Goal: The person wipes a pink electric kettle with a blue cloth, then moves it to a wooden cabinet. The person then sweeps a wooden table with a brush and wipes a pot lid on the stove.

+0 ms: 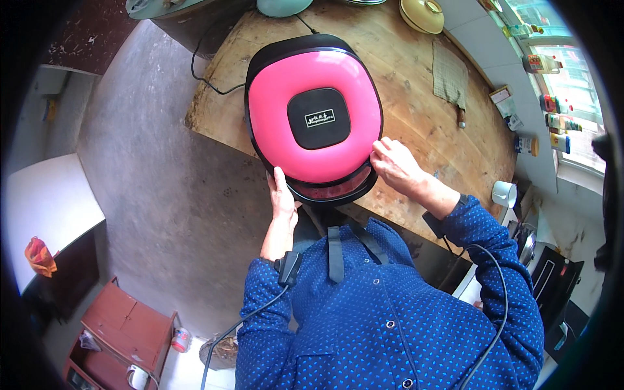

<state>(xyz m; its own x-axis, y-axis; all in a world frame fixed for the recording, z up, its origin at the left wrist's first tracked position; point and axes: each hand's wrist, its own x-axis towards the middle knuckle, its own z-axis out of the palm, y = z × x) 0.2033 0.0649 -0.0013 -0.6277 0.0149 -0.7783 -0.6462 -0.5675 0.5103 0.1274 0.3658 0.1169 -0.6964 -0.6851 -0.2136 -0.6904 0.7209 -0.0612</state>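
a pink and black electric cooker (pixel 266 123), rounded and nearly square, sits at the near left edge of the wooden table (pixel 409 97), straight in front of the person, with its near left corner reaching out past the table's edge. its long axis runs from the far side to the near side, leaning a little, so the far end lies slightly left and the near end slightly right. the broad black band of the cooker is at the far end, while the curved front, with a reddish panel (pixel 335 189) under the lid's rim, points at the person's chest. the pink lid (pixel 270 88) faces up, with a black square (pixel 318 133) in its middle. the left hand (pixel 283 198) is at the near left corner, its thumb pointing away from the person along the rim; the other fingers are partly hidden, so i cannot tell whether they grip. the right hand (pixel 395 166) has its fingers bent and bunched against the near right edge; i cannot tell whether they pinch it. a black cord (pixel 220 91) curves out on the left side of the cooker. farther right on the table lies a cleaver (pixel 450 75), handle toward the person, and a yellow pot (pixel 421 15) stands beyond.
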